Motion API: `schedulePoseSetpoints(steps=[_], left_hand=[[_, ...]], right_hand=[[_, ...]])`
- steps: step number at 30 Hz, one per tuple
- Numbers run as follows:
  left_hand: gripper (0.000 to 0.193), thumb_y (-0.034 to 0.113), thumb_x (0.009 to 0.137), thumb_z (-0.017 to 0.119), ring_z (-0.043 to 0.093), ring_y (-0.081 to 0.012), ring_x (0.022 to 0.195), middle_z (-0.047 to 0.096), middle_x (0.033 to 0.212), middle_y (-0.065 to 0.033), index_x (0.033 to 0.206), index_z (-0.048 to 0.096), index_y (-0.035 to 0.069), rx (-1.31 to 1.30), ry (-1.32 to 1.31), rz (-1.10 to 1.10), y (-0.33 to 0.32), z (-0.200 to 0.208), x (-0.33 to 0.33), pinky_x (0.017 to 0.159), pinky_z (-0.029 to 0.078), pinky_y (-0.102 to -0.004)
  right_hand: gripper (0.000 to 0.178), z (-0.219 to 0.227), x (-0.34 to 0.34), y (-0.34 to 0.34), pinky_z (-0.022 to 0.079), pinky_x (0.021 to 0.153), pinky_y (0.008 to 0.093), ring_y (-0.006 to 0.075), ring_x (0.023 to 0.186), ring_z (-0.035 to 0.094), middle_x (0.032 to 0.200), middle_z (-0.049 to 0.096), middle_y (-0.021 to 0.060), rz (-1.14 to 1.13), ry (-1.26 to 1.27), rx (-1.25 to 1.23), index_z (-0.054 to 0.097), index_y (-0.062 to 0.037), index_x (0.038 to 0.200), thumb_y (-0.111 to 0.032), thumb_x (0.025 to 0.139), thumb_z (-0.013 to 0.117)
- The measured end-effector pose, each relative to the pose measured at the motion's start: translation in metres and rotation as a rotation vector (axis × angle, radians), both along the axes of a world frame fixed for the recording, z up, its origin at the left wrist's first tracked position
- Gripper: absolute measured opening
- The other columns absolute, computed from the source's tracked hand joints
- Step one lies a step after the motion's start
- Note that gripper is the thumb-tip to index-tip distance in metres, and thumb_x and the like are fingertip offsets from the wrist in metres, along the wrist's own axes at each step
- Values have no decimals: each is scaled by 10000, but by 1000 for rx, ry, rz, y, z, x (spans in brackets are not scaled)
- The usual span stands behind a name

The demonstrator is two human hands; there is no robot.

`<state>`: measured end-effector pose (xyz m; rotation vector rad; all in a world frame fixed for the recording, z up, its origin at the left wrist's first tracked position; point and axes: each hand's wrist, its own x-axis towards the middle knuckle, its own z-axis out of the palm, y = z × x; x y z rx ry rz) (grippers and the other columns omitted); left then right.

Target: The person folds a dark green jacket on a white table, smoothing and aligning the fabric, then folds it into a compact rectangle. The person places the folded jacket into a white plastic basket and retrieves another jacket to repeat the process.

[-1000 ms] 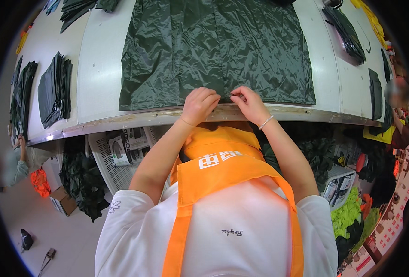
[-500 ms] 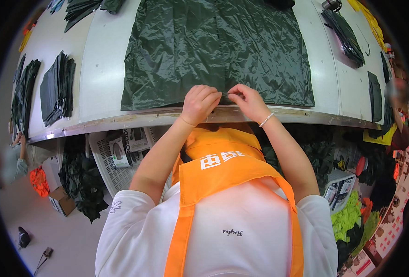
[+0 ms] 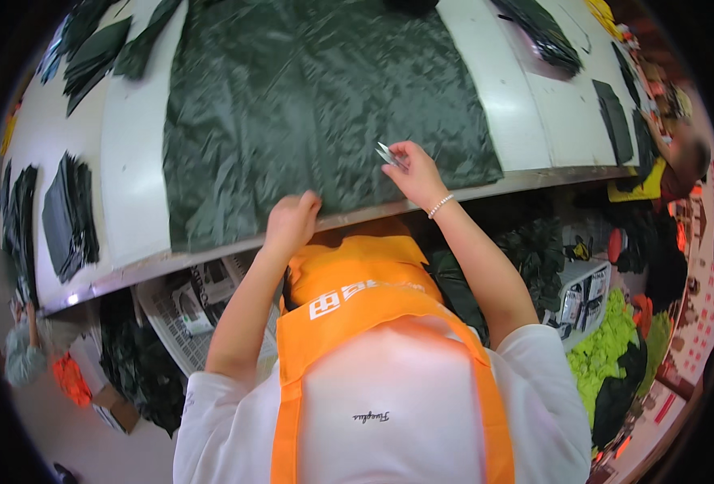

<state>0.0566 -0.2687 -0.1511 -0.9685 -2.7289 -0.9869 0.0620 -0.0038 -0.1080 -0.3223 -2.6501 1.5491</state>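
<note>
A wide sheet of crinkled, shiny dark green fabric (image 3: 308, 113) lies spread over the pale table, its near side along the table's front edge. At that near side my left hand (image 3: 292, 219) is closed, its fingers pinched at the fabric's hem. My right hand (image 3: 418, 176), with a beaded bracelet at the wrist, grips small metal thread snips (image 3: 391, 155). The two blade tips stand apart and point to the far left, above the fabric. Whatever lies inside the left fingers is mostly hidden.
Folded dark green stacks (image 3: 70, 218) lie on the table at left, more dark bundles (image 3: 538, 36) at far right. Below the edge stand a white plastic basket (image 3: 171, 319) and heaped dark fabric (image 3: 135, 363). Lime-yellow cloth (image 3: 599, 355) lies low right. Other people work at both sides.
My hands have moved apart: the left toward the near left along the hem, the right lifted off it. The snips now show in my right hand. The whole view has turned somewhat.
</note>
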Motion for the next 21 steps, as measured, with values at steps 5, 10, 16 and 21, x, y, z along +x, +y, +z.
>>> schedulePoseSetpoints(steps=[5, 10, 16, 21], left_hand=[[163, 234, 755, 615, 647, -315, 729, 651, 696, -122, 833, 609, 91, -409, -723, -265, -26, 36, 34, 644, 501, -414], [201, 210, 788, 668, 638, -312, 833, 672, 867, -116, 904, 652, 47, -30, -345, -129, 74, 61, -55, 733, 497, -377], [762, 478, 815, 597, 152, -392, 1389, 194, 1520, -141, 1425, 319, 115, -386, -61, 279, 175, -4, -122, 1085, 120, -595], [847, 487, 761, 613, 131, -409, 1393, 171, 1517, -192, 1431, 300, 73, -556, -191, 243, 166, 15, -51, 1097, 85, -579]], right_hand=[[318, 9, 32, 129, 499, 725, 280, 160, 810, 600, 1011, 602, 88, -496, 247, 58, 548, -60, 1163, -120, 862, 632], [311, -9, 33, 290, 487, 671, 278, 142, 728, 587, 862, 626, 49, -722, 30, 190, 608, -70, 1114, -163, 823, 668], [364, -66, -61, 426, 501, 737, 327, 221, 800, 636, 911, 661, 103, -656, -114, 442, 604, -36, 1133, -108, 782, 665], [397, -84, -143, 533, 501, 772, 327, 232, 835, 637, 932, 662, 111, -917, 8, 416, 589, -41, 1149, -103, 769, 685]])
